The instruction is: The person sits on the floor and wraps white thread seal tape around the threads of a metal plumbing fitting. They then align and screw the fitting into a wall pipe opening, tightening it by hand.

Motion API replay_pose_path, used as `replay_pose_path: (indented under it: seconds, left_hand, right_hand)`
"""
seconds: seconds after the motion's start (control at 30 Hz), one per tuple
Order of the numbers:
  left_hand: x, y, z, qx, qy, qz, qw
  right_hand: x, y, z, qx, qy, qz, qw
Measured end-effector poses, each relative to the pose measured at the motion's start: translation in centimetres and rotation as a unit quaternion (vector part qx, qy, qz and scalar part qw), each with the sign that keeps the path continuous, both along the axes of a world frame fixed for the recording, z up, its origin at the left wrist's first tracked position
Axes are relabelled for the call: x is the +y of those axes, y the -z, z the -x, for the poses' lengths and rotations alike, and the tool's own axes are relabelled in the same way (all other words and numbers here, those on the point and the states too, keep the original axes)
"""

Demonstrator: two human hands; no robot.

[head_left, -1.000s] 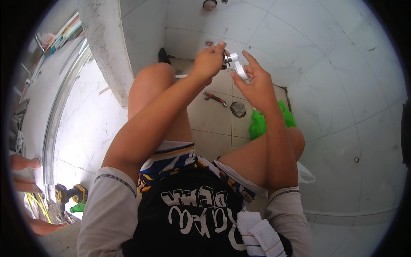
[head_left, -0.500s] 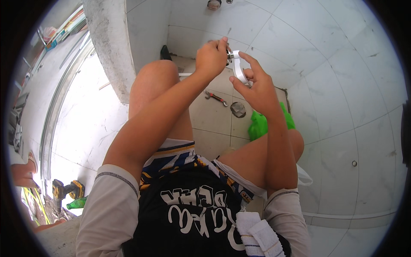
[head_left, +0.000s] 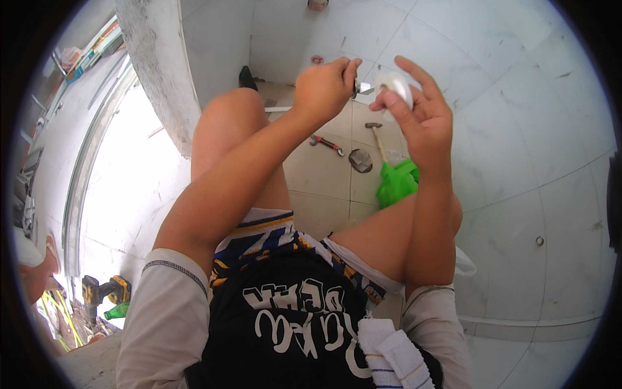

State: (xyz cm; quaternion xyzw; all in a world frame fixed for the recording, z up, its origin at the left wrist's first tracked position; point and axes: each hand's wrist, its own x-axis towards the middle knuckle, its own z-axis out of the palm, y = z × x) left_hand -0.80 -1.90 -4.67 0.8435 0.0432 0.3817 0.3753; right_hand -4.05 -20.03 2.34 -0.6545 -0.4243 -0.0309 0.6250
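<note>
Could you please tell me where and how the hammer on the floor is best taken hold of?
I would grip the hammer around the middle of its pale handle, coming from above with the fingers across it. The handle is long and slim, and lies bare between the head and the green bag. The right hand seems nearest, but it holds a white roll.
</note>
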Motion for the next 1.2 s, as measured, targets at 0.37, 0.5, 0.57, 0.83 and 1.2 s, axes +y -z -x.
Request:
replay_pose_path:
  seconds: [0.37, 0.5, 0.57, 0.83, 1.2]
  left_hand:
    - [-1.8, 0.6, 1.8, -0.080, 0.192, -0.093, 0.974]
    - [-1.3, 0.4, 2.1, -0.096, 0.240, 0.033, 0.965]
    - [-0.8, 0.1, 1.8, -0.094, 0.228, 0.076, 0.966]
    - [0.3, 0.0, 0.3, -0.039, 0.134, 0.214, 0.967]
    - [1.2, -0.4, -0.8, 0.008, 0.012, 0.226, 0.974]
  right_hand:
    - [-1.9, 0.9, -5.5, 0.098, 0.064, -0.097, 0.988]
    - [-0.9, 2.8, -6.6, 0.145, 0.119, -0.002, 0.982]
    - [-0.1, 3.4, -6.4, 0.183, 0.141, 0.044, 0.972]
    - [2.4, 4.4, -4.9, 0.221, 0.112, 0.035, 0.968]
    - [2.1, 4.2, -2.2, -0.087, 0.179, 0.258, 0.945]
